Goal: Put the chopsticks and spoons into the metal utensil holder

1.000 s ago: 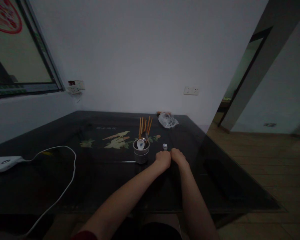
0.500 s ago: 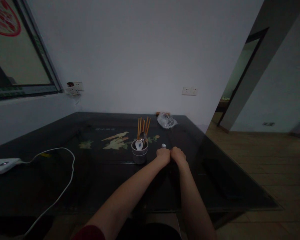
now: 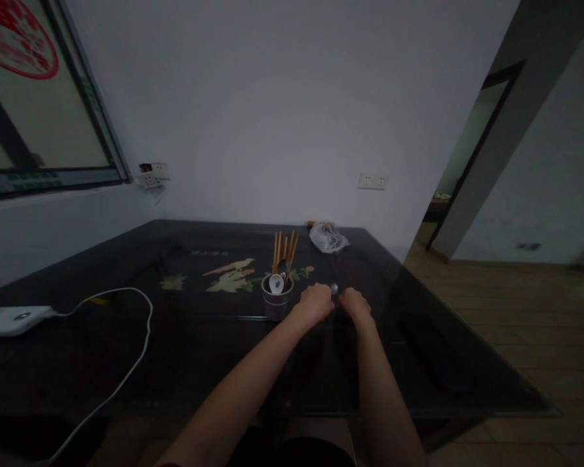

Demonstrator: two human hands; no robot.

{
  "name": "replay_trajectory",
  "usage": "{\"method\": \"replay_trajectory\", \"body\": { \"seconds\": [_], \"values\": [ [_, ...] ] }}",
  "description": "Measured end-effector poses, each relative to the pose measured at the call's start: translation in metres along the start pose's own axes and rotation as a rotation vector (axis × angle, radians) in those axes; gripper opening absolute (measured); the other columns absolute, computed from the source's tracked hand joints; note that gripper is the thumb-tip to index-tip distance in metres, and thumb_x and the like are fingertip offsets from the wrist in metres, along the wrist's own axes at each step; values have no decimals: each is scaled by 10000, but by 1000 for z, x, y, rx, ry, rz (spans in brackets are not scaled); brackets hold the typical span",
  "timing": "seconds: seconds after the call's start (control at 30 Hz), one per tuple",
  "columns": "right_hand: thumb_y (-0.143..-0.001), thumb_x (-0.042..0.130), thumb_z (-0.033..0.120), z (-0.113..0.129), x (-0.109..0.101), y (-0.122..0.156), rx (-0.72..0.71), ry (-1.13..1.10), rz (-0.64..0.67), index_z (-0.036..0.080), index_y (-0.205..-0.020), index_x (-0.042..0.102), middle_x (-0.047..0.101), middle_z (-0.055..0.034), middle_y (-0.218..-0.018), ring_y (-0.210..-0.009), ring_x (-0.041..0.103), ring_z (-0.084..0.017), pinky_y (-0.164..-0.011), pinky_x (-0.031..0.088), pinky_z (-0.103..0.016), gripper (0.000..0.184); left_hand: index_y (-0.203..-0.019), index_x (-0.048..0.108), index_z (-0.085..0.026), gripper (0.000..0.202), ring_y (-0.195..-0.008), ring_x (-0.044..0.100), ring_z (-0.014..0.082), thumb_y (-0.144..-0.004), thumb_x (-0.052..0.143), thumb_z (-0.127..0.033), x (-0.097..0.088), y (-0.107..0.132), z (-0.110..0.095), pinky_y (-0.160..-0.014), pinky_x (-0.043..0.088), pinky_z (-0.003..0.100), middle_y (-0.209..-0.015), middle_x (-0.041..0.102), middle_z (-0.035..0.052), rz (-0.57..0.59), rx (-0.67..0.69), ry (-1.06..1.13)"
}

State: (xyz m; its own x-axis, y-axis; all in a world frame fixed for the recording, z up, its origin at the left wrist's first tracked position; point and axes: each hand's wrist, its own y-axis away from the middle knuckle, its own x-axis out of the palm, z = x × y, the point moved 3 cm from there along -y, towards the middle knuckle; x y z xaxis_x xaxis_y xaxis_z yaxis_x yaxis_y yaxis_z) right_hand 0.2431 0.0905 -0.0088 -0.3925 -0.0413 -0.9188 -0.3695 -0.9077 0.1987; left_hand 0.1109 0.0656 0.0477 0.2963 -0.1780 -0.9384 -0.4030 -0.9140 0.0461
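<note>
My left hand (image 3: 315, 303) and my right hand (image 3: 356, 305) rest close together on the dark table (image 3: 199, 350), both with fingers curled. A small metal spoon (image 3: 334, 288) shows its bowl between and just beyond the two hands; its handle is hidden by them, and I cannot tell which hand grips it. Just left of my left hand stands a grey cup (image 3: 277, 303) holding several wooden chopsticks (image 3: 284, 248) and a white ceramic spoon (image 3: 276, 283).
A crumpled clear plastic bag (image 3: 328, 237) lies at the table's far edge. A white device (image 3: 10, 320) with a white cable (image 3: 126, 363) sits at the left. A window fills the left wall; a doorway and wooden floor lie to the right.
The spoon's bowl has shifted slightly right, now between the two hands instead of above the left one. Both hands stay together beside the cup.
</note>
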Motion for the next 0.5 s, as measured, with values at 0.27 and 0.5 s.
{"method": "replay_trajectory", "body": {
  "seconds": [0.27, 0.5],
  "values": [
    [-856, 425, 227, 11, 8, 5, -32, 32, 22, 128, -1125, 631, 630, -203, -1153, -1075, 609, -309, -816, 479, -377, 353, -838, 593, -133, 168, -381, 503, 78, -858, 491, -265, -62, 38, 23, -422, 373, 178, -524, 587, -18, -87, 262, 751],
    [-868, 459, 313, 19, 11, 10, -77, 39, 31, 147, -1107, 635, 615, -193, -1179, -1096, 590, -320, -836, 464, -397, 340, -905, 506, -156, 272, -484, 526, 56, -774, 654, -342, -92, 50, 88, -468, 394, 149, -646, 632, -8, -168, 323, 1454]
  ]
}}
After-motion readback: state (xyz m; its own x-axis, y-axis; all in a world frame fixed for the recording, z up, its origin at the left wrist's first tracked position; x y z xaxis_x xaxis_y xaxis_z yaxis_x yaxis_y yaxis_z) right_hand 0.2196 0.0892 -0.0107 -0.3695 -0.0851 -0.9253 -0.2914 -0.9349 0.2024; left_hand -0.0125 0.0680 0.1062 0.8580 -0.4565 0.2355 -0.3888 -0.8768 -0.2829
